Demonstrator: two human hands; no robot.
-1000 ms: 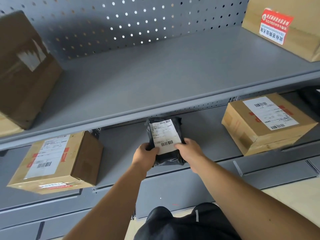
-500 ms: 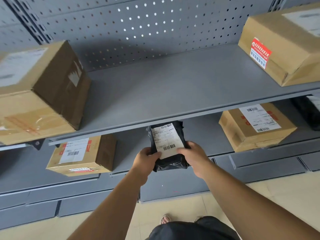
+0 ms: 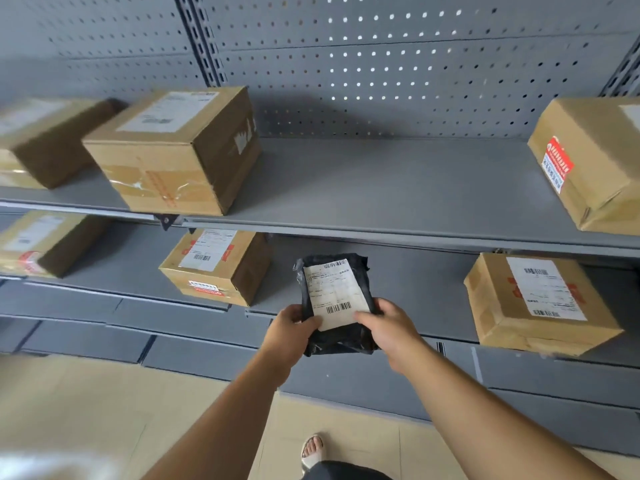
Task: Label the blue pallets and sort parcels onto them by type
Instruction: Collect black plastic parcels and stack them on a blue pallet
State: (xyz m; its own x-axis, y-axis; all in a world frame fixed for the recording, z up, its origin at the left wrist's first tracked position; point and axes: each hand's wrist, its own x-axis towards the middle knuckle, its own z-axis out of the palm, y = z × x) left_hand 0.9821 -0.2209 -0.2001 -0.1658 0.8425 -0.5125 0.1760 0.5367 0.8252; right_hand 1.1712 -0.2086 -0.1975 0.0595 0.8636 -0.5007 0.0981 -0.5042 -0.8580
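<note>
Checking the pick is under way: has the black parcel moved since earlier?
Yes. The left hand and right hand have drawn the black parcel out from under the upper shelf edge, toward the person.

One wide-angle camera, worn on the head, looks forward and down at the shelves (image 3: 381,181) from close by. The left hand (image 3: 291,327) and right hand (image 3: 391,327) sit mid-frame, near enough that the barcode on the parcel (image 3: 336,292) shows. Along the bottom edge lie the floor (image 3: 104,410) and a foot (image 3: 313,452).
</note>
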